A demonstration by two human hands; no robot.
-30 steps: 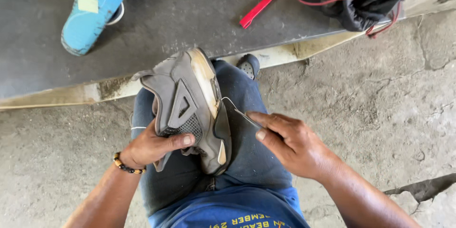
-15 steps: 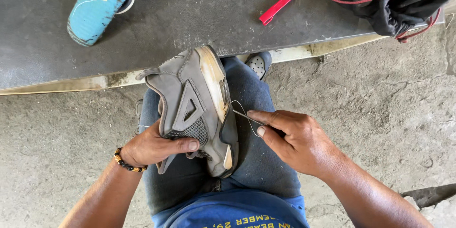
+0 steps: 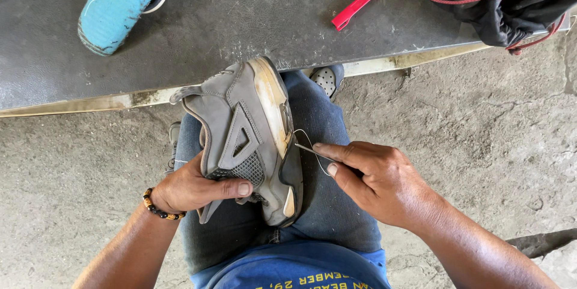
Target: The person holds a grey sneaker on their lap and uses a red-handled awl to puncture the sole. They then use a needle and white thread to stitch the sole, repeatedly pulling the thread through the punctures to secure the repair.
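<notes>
The grey sneaker [image 3: 249,138] lies on its side across the lap, toe at 12 o'clock, so the sole edge faces the stitching hand. The left hand [image 3: 192,188] at 7 o'clock clamps the upper to pin it down, thumb pressed on the mesh panel. The right hand [image 3: 378,184] at 4 o'clock pinches a thin needle [image 3: 309,150] against the sole seam, with thread [image 3: 312,144] looping off it.

Bare forearms; beaded bracelet [image 3: 157,207] of black and amber on left wrist; blue jeans [image 3: 324,205]; blue shirt [image 3: 300,271] with yellow print
</notes>
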